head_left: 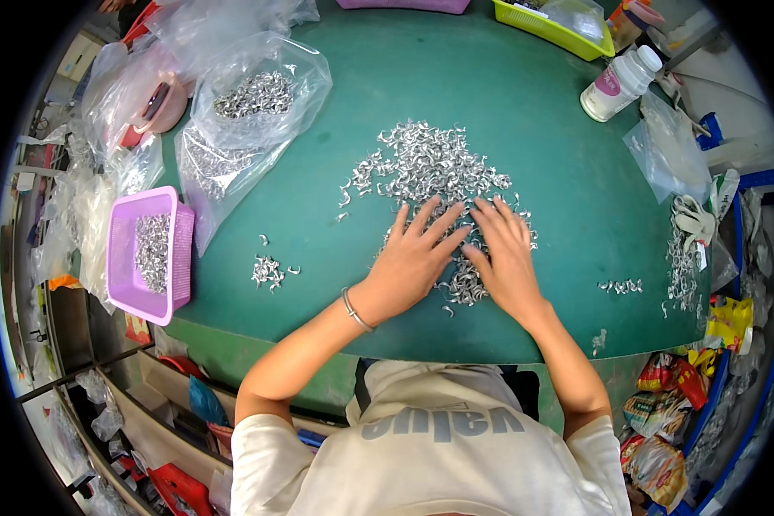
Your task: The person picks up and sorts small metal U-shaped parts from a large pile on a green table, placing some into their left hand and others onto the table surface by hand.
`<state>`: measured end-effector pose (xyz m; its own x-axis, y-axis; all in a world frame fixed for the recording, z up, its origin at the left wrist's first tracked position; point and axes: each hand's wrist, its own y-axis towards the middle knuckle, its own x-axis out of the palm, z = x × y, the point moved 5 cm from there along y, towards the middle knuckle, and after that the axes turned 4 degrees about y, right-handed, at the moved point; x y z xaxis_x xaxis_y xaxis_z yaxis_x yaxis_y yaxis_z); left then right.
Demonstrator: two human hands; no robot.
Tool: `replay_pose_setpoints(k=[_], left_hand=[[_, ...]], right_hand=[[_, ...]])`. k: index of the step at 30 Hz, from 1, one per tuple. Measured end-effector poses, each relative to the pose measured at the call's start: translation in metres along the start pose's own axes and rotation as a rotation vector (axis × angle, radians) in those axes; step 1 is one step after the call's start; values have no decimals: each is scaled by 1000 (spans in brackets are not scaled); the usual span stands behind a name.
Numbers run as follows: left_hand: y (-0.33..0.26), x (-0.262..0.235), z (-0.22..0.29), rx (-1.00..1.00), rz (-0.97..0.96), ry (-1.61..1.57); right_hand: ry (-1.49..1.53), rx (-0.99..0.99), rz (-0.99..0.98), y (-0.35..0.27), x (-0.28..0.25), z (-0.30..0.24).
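Note:
A heap of small curved silvery metal pieces (pixel 434 159) is spread over the middle of the green table (pixel 318 206). My left hand (pixel 415 256) lies palm down on the heap's near left part, its fingers spread, a bracelet on the wrist. Beside it, my right hand (pixel 505 254) rests palm down on the near right part, fingers stretched out and thumb toward the left hand. More of the pieces show between the two hands. Neither hand grips anything that I can see; what lies under the palms is hidden.
Left stand a purple basket (pixel 183 258) of metal pieces and a clear plastic bag (pixel 305 73) with more. Small piles (pixel 267 273) lie left and right. At the far right are a white bottle (pixel 619 83), a yellow-green tray (pixel 555 30) and a white glove (pixel 693 220).

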<state>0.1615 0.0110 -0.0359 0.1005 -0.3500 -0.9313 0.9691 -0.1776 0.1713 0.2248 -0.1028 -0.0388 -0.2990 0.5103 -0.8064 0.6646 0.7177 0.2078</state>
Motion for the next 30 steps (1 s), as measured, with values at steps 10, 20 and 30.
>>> replay_pose_setpoints(k=[10, 20, 30], left_hand=[[-43, -6, -12, -304, -58, 136], [15, -4, -13, -177, 8, 106], [-12, -3, -5, -40, -29, -286]], right_hand=[[313, 5, 59, -21, -27, 8], [-52, 94, 203, 26, -27, 39], [146, -74, 90, 45, -22, 21]])
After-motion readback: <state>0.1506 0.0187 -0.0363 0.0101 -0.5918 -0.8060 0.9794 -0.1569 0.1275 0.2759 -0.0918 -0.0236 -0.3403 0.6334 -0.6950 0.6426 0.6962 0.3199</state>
